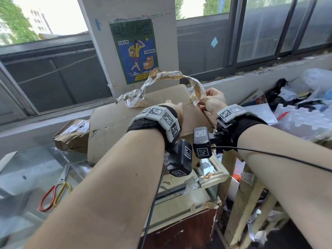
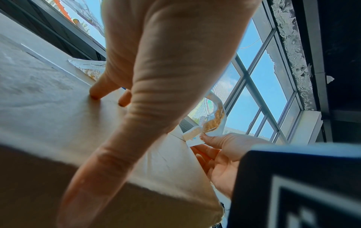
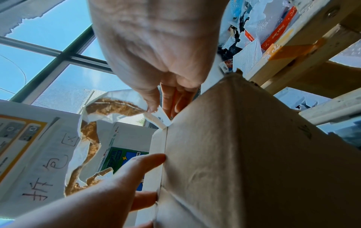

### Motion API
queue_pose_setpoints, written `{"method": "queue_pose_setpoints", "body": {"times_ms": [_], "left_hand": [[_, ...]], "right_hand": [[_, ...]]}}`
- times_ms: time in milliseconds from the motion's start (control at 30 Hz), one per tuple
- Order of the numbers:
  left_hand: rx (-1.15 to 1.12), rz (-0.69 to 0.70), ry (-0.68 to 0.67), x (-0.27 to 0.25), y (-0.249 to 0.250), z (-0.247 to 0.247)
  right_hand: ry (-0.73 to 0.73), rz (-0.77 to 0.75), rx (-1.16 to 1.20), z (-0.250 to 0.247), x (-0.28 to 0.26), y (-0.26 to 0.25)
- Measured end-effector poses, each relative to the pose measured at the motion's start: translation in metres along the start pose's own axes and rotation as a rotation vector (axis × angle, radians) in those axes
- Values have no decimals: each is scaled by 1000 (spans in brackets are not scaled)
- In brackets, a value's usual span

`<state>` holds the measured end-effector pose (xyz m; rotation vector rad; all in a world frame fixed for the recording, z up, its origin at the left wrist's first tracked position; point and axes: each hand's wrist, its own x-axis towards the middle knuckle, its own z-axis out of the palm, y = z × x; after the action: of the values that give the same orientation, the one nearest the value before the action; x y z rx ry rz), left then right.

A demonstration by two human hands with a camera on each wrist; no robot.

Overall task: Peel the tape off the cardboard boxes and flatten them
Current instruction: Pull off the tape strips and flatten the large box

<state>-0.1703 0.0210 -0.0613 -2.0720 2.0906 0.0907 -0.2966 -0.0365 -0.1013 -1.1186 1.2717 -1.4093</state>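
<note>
Right hand [image 1: 213,101] grip pinching the peeled tape strip [image 1: 161,76], left hand [image 1: 177,109] flat, released, on the cardboard box [image 1: 115,119]

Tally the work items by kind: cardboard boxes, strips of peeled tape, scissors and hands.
Cardboard boxes: 2, the large one and the crushed one
Tape strips: 1
Scissors: 1
Hands: 2, left and right
Total: 6

**Daylight floods a wide-angle scene**

From my remote seat, bright daylight pours through the windows [image 1: 53,15], blowing out the sky in the head view. Straight frames bow toward the edges. In the left wrist view, the left hand [image 2: 156,69] looms soft and blurred; the marker block [image 2: 293,192] is unfocused.
</note>
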Motion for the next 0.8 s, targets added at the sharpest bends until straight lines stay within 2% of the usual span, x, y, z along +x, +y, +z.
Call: {"method": "queue_pose_setpoints", "body": {"times_ms": [200, 333, 467, 633, 800], "left_hand": [[-5, -61, -87, -2, -1, -4], [-9, -65, -72, 0, -1, -1], [-27, -11, 17, -2, -1, 4], [-30, -56, -113, 4, 4, 1], [-12, -34, -79, 3, 4, 1]], "right_hand": [[30, -29, -97, -5, 0, 0], [33, -11, -51, -6, -7, -4], [73, -19, 23, -2, -14, -10], [96, 12, 6, -3, -15, -14], [95, 21, 18, -4, -14, -14]]}}
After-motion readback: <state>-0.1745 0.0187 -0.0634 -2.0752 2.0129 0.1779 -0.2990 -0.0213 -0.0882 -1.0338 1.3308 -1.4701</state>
